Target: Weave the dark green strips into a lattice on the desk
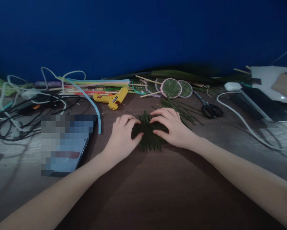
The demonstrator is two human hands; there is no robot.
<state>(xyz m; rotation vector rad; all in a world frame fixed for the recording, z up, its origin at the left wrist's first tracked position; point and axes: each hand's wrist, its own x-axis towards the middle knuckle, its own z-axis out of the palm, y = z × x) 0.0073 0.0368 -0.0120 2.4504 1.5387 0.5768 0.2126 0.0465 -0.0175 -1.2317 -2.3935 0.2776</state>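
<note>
Nearest is the bare brown table top [143, 188], and the two arms reach in over it. In the middle, the small mat of green strips [149, 142] lies flat between the hands, with strip ends poking out in more than one direction. The left hand [123, 132] curls around its left side, thumb and pointing finger apart. The right hand [171, 127] curls over its right side, thumb and pointing finger apart too. I cannot tell how hard the fingertips press, or if a strip is caught under them. To do this well, I think one hand should hold the mat down while the other nudges one strip at a time, gently, so that the strips sit close and straight and don't bend. The loose green strips [189, 115] lie just behind the right hand, so its wrist should not sweep them about. Farther back are the yellow glue gun [112, 98], the black scissors [208, 110] and the round green fans [171, 88], then the blue wall [143, 35].
</note>
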